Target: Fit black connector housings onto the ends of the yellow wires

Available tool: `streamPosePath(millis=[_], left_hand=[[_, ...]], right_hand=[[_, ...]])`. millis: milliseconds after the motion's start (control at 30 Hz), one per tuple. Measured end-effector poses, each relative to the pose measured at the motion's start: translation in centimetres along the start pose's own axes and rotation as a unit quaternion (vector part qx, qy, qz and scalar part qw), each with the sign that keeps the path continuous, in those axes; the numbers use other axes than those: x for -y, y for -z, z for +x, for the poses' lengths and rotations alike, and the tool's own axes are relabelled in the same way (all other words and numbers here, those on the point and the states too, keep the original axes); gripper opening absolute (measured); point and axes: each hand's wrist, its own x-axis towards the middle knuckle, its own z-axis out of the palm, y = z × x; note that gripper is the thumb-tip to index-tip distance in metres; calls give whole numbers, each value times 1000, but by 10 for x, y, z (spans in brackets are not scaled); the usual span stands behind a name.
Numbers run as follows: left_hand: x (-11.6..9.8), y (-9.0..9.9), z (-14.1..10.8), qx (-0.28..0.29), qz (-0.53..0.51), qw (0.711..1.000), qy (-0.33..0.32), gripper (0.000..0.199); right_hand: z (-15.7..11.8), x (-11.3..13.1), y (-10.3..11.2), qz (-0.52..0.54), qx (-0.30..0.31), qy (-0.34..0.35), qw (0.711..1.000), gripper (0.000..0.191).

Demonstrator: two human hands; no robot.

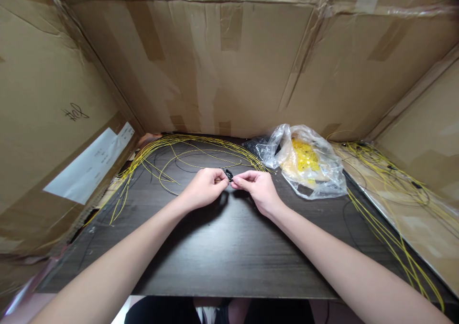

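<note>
Over the middle of the table, a small black plastic connector (228, 174) sits between my two hands. My left hand (206, 186) pinches it from the left, thumb and forefinger closed. My right hand (258, 189) is closed in a pinch at its right side, and the fingertips hide whatever they grip there. A thin yellow wire (160, 177) loops toward my left hand; whether it joins the connector is hidden. Behind my hands, a bundle of long yellow wires (201, 140) arcs across the table, some ends lying near my right hand.
A clear plastic bag (322, 180) of small yellow pieces (304, 155) lies right of my hands, beside a bag of black pieces (256, 145). More yellow wires (390, 171) with black parts lie on cardboard at the right. Tall cardboard walls (201, 66) enclose the dark table (222, 262).
</note>
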Motion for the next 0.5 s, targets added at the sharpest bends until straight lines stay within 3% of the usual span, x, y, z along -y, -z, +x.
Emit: streamPosePath(millis=[500], left_hand=[[-3,1,-2,-34,37,999,-11,22]], right_hand=[[-2,-1,-2,-88,7,52,995,27]])
